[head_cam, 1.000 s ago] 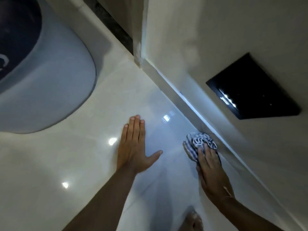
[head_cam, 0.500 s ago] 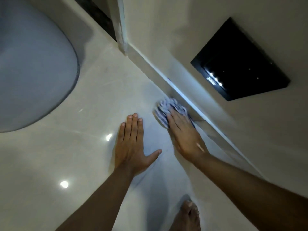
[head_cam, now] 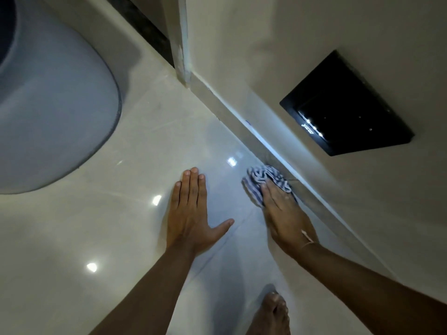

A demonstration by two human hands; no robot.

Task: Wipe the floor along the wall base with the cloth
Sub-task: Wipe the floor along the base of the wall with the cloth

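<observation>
A crumpled blue-and-white striped cloth lies on the glossy pale floor, right against the wall base that runs diagonally from upper middle to lower right. My right hand presses down on the cloth, fingers over its near half, slightly blurred. My left hand rests flat on the floor to the left of the cloth, fingers together and thumb spread, holding nothing.
A large rounded grey-blue object stands on the floor at the left. A black panel is set in the beige wall above the cloth. A door-frame corner meets the wall base at the top. My bare foot shows at the bottom.
My right hand pushed the cloth forward along the wall base, then drew it back toward me. My left hand stayed planted on the floor.
</observation>
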